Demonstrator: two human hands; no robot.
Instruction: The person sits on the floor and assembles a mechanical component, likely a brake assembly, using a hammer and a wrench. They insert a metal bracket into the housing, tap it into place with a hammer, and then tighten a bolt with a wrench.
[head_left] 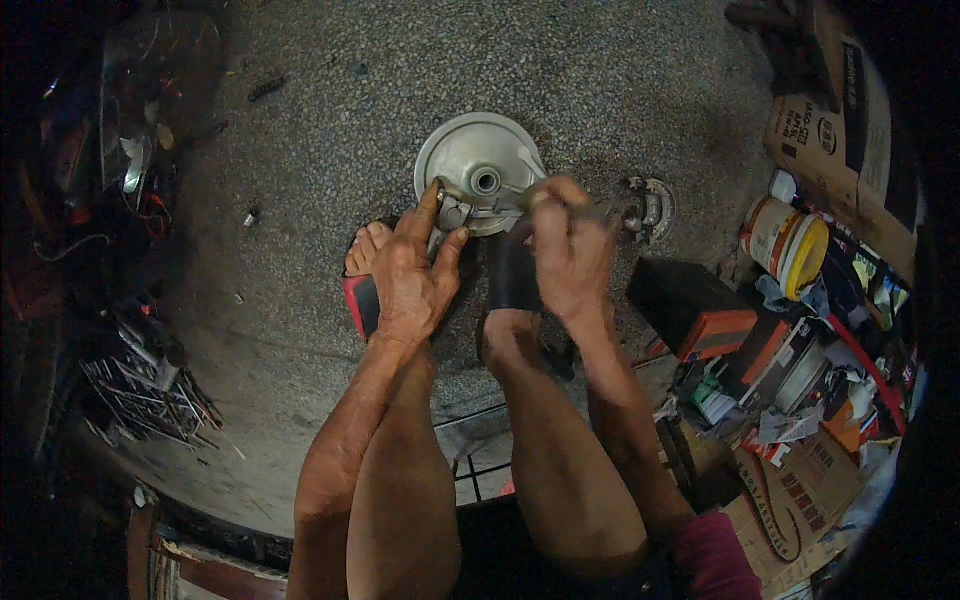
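Note:
A round, silver-grey metal brake plate (468, 152) with a central bore lies on the speckled floor in front of my feet. My left hand (415, 268) steadies its near left edge, index finger and thumb pressed either side of a small metal lug. Over the near right rim, my right hand (575, 250) is curled, its fingers smeared by motion. A blurred greyish thing seems to be in its fist; its kind cannot be made out. To the right of that hand lie curved brake shoes (655, 210), apart from the plate.
At right stand a dark box with an orange edge (720, 335), a white tub with a yellow lid (785, 245), a cardboard carton (835, 150) and piled clutter. Several thin metal rods (150, 385) lie at left. My sandalled feet flank the near side of the plate.

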